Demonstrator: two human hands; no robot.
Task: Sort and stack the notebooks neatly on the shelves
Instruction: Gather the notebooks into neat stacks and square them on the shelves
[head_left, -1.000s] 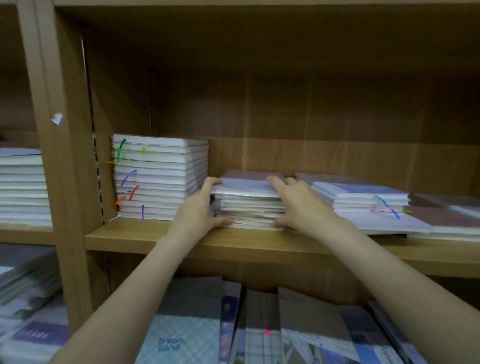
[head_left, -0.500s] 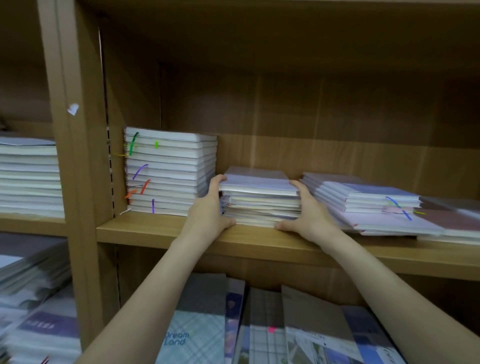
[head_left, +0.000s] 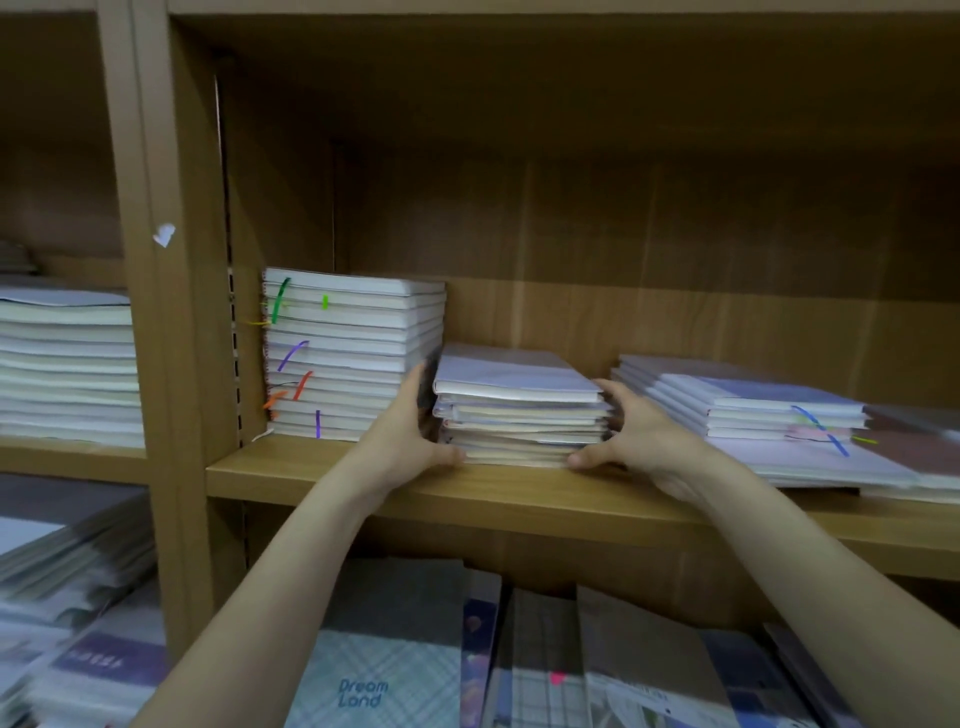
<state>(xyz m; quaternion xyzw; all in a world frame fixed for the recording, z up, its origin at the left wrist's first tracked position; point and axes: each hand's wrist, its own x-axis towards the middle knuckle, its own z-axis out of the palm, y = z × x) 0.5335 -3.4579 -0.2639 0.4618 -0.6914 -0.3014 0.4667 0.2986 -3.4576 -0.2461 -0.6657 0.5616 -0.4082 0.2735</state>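
While my left hand (head_left: 402, 441) and right hand (head_left: 641, 439) squeeze the middle pile of notebooks (head_left: 519, 410) near the shelf's (head_left: 519, 493) front edge, I'm squaring it up. Next, I think, gentle pushes.

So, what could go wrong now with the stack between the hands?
1. The middle stack is uneven, with some notebooks jutting out; squeezing or lifting it between the left hand and right hand may let some slip.
2. It sits near the shelf front edge, so loose ones might fall.
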